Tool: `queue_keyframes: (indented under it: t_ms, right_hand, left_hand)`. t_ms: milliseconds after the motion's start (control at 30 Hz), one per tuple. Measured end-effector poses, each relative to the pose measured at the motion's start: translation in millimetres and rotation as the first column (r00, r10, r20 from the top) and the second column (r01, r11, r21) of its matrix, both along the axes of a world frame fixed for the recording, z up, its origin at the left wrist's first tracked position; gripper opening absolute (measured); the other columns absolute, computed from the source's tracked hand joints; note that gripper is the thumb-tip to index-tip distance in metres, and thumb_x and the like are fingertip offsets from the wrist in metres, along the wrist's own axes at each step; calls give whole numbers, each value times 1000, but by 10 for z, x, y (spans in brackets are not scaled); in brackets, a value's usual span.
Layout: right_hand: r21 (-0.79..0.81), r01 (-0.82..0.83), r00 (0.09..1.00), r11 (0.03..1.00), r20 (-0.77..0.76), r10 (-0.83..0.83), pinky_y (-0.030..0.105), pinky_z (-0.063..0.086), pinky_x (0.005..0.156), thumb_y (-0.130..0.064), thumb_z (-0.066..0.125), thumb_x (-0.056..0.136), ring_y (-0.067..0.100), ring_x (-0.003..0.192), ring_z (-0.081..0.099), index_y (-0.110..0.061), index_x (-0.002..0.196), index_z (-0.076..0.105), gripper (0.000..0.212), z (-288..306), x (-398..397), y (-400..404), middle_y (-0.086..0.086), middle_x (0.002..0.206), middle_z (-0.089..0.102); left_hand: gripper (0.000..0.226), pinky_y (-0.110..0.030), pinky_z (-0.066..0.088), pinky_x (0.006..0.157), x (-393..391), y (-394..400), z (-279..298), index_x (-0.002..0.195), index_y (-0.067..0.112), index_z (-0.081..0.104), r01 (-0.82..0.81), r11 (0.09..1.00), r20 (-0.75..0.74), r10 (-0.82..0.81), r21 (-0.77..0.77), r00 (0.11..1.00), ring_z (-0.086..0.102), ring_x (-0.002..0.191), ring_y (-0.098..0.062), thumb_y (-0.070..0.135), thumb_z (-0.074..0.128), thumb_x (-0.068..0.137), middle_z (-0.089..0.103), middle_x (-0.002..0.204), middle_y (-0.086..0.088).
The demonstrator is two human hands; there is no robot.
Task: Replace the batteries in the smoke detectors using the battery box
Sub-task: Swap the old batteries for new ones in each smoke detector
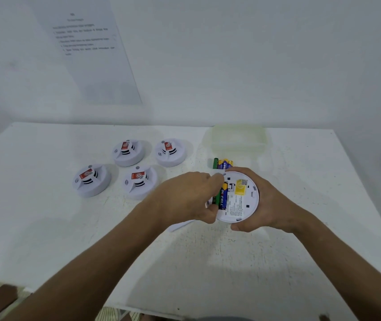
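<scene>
- Head view: the right hand [263,206] cups a smoke detector [239,198] turned back-side up, fingers curled round its right and near rim, holding it just above the table [300,251].
- The left hand [189,196] reaches over the detector's left edge, fingertips pinching a green battery [218,195] that lies beside a blue and yellow battery [224,194] in the open compartment.
- To do the step well, the right hand should likely keep the detector steady and level while the left works 1 cell at a time, matching each end to the polarity marks.
- 4 other smoke detectors [128,152] sit face up, well apart to the left.
- Loose batteries [223,163] lie just beyond the held detector, with the translucent battery box [239,137] farther back.
- Hard to tell: whether the green cell is going in or coming out, since the left fingers hide its ends and the contacts.
- The compartment cover cannot be identified; a white shape [180,225] shows under the left hand.
- The printed sheet [87,56] on the wall is too blurred to read.
</scene>
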State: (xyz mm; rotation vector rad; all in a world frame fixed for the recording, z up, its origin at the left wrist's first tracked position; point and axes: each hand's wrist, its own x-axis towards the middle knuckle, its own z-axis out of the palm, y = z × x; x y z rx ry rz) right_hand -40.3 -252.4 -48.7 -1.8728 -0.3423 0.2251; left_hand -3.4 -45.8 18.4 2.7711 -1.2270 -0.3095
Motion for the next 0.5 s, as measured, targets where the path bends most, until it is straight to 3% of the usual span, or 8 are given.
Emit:
queue_keyframes:
  t_ms: [100, 167, 233, 300, 400, 500]
  right_hand:
    - [19, 39, 999, 999, 8, -39, 16, 51, 88, -2, 88, 51, 4, 116, 60, -26, 132, 46, 95, 23, 10, -34, -26, 120, 62]
    - [32, 62, 998, 998, 26, -63, 17, 52, 88, -2, 88, 51, 5, 116, 60, -25, 133, 46, 95, 61, 18, -74, -25, 121, 62]
    - [38, 85, 995, 996, 41, -86, 15, 52, 88, -4, 89, 51, 4, 116, 61, -25, 132, 46, 93, 98, 27, -123, -24, 122, 63]
    - [44, 121, 991, 992, 52, -123, 16, 52, 89, -13, 92, 49, 4, 115, 61, -25, 131, 47, 94, 131, 38, -169, -19, 123, 63]
    - [63, 180, 981, 982, 59, -184, 24, 53, 98, -31, 89, 47, 8, 117, 61, -26, 132, 47, 95, 153, 39, -233, -8, 127, 63]
    - [64, 203, 976, 977, 73, -207, 23, 54, 93, -32, 89, 48, 11, 117, 62, -29, 131, 48, 92, 168, 22, -299, -11, 124, 64]
  left_hand:
    - [42, -19, 46, 64, 6, 1, -34, 128, 21, 40, -7, 998, 1, 7, -63, 1000, 56, 85, -13, 32, 59, 92, 60, 121, -3]
    - [47, -30, 55, 72, 16, -8, -90, 138, 20, 42, 30, 992, 90, -19, -124, 996, 60, 89, -19, 30, 55, 93, 61, 121, -6]
    - [45, -38, 58, 66, 30, -29, -150, 129, 15, 57, 97, 973, 177, -60, -208, 982, 63, 80, -25, 36, 47, 90, 65, 110, -12]
    - [45, -35, 58, 59, 41, -52, -217, 119, 12, 66, 100, 942, 180, -44, -320, 983, 65, 74, -25, 36, 44, 88, 68, 106, -13]
    - [41, -31, 56, 65, 43, -118, -238, 124, 13, 64, 33, 880, 64, -3, -473, 998, 62, 83, -17, 32, 47, 93, 68, 110, -5]
    - [39, -31, 57, 69, 93, -210, -191, 122, 17, 66, -64, 834, -48, 45, -548, 998, 62, 86, -10, 38, 63, 89, 68, 109, 1]
